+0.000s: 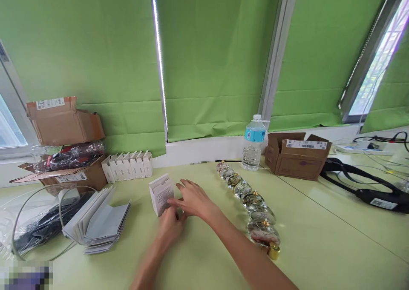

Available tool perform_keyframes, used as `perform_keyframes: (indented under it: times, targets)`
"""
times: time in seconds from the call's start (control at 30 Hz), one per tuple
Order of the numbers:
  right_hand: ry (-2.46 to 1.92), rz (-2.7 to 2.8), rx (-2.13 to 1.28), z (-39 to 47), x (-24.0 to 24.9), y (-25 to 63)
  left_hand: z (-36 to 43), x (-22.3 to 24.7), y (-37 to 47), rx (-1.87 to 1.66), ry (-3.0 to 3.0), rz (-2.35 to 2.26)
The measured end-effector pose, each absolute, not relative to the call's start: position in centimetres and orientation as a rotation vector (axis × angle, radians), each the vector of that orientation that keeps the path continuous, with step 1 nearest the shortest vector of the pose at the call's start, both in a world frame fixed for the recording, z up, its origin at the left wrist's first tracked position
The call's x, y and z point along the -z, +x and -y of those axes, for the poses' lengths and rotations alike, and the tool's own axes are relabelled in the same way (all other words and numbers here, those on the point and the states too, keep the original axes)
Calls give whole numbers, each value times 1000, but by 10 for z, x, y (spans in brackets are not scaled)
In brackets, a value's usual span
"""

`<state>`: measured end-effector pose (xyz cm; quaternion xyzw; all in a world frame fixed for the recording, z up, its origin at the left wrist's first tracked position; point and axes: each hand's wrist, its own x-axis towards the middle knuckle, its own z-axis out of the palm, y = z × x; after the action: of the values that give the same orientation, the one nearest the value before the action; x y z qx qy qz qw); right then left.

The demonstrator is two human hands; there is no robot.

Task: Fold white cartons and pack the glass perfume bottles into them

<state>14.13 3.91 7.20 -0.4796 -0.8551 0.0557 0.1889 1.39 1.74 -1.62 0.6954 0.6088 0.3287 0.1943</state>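
A small white printed box stands on the pale green table, left of centre. My left hand is at its lower right corner, fingers bent together; what they hold, if anything, is hidden. My right hand reaches over from the right, its fingers spread and the thumb near the box's right side. A row of clear glass ornaments with gold tops runs diagonally to the right of my hands. One gold cap lies at the near end of that row.
Several small white boxes stand at the back left, beside brown cartons. Flat white folded cartons lie at left. A water bottle, an open brown box and a black strapped device are at right.
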Motion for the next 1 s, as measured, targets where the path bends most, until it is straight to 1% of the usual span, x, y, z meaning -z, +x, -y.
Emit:
perform_keyframes:
  times: [0.23, 0.47, 0.6, 0.77, 0.83, 0.93, 1.0]
  targets:
    - [-1369, 2353, -335, -36, -73, 143, -15, 13, 14, -925, 1955, -1685]
    - [-1325, 2389, -539, -54, -73, 162, -8, 2, 17, -947, 1968, -1608]
    - [-1392, 2466, -567, -60, -75, 175, -4, -7, 13, -945, 2010, -1596]
    - [-1485, 2521, -529, -60, -80, 180, 10, -30, -4, -920, 2310, -1739]
    - [-1515, 2533, -504, -59, -81, 180, 16, -41, -11, -1028, 2401, -1848]
    - [-1551, 2545, -461, -57, -83, 178, 18, -52, -22, -1479, 2383, -2030]
    - [-1573, 2550, -429, -54, -83, 177, 16, -54, -29, -1693, 2303, -2081]
